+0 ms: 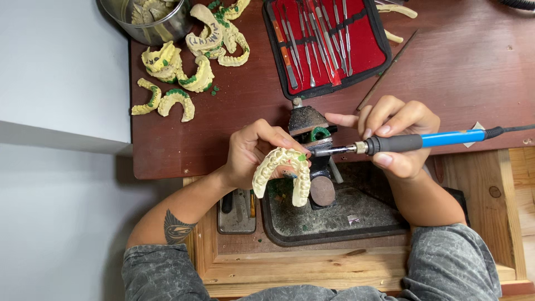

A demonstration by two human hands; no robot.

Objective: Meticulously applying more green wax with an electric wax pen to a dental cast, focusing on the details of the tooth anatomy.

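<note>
Left hand [251, 159] fingers clasp the pale yellow horseshoe-shaped plaster dental cast [281, 174] steady while right hand [398, 136] fingers pinch the blue-handled heated wax tool [415, 142], tip best touched lightly.

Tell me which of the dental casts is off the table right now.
The pale arch-shaped cast gripped in the left hand, at the heated tool's tip. The other casts lie on the tabletop or in the metal bowl.

A dark red-brown wooden table [446, 72] fills the upper part. Below it, a light wooden drawer frame [356, 267] opens toward the viewer. On the left there is a pale grey floor [56, 212], evenly lit.
</note>
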